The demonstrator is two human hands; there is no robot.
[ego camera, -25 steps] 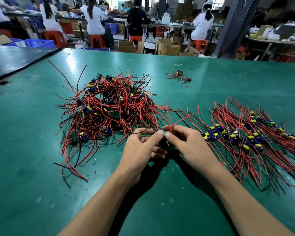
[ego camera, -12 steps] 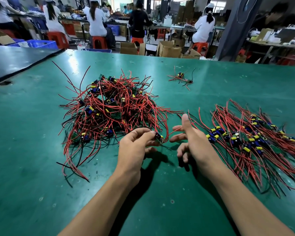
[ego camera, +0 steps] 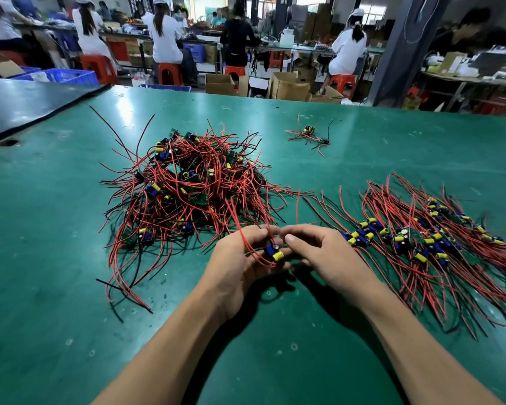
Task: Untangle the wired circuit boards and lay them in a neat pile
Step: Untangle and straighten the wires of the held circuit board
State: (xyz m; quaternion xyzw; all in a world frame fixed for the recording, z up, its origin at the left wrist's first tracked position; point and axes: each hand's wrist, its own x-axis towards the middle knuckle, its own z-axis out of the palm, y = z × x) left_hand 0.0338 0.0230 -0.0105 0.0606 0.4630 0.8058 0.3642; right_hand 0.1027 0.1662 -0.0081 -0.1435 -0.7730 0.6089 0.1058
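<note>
- Two bare hands are working close together just above the matte green tabletop (ego camera: pixel 70 287), because a single board is being handled between them.
- Left hand (ego camera: pixel 235 266) is gripping a small circuit board with a blue block, a yellow cylinder and thin red leads (ego camera: pixel 273 252). Its fingers are curling round the board while one lead is looping across the knuckles. I judge this grip is steadying the board so that its wires can be sorted.
- Right hand (ego camera: pixel 330 258) is hovering just beside that board, with thumb and forefinger bending toward it. I cannot tell whether they are pinching a lead or touching nothing.
- Beyond the left hand, and spreading to its outer side, a tangled heap of red- and black-wired boards (ego camera: pixel 187 194) is lying. A few of its leads are reaching as far as the left fingertips, so the held board is probably not fully clear of them.
- Just outside the right hand, a neat pile of finished boards (ego camera: pixel 421 238) is lying with the wires running one way and the boards lining up across the middle. It is likely sitting there so each freed board is travelling only a short way.
- Far beyond both hands, one stray wired board (ego camera: pixel 308 131) is lying well apart.
</note>
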